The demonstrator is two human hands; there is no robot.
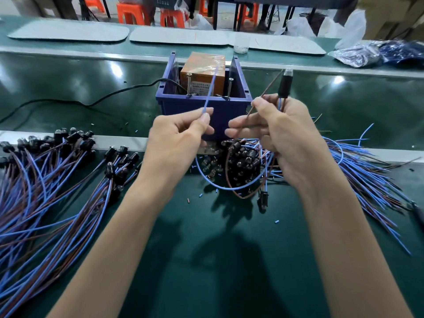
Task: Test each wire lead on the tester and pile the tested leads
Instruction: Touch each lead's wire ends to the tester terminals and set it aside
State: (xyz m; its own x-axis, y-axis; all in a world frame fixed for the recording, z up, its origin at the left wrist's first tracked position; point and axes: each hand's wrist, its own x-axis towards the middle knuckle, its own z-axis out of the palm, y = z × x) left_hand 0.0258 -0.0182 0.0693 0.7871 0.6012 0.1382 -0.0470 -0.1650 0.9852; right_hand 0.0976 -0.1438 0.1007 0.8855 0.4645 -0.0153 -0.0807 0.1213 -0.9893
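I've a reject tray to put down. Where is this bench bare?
Barest: the green mat between the forearms, with the left pile and right pile either side. The belt right of the blue bin is bare too. Crowded: both piles and the central heap under the left hand and right hand, which hold a wire lead.

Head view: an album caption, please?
Left hand pinches the blue wire, right hand holds the brown wire and bulb socket, before the tester in its blue bin.
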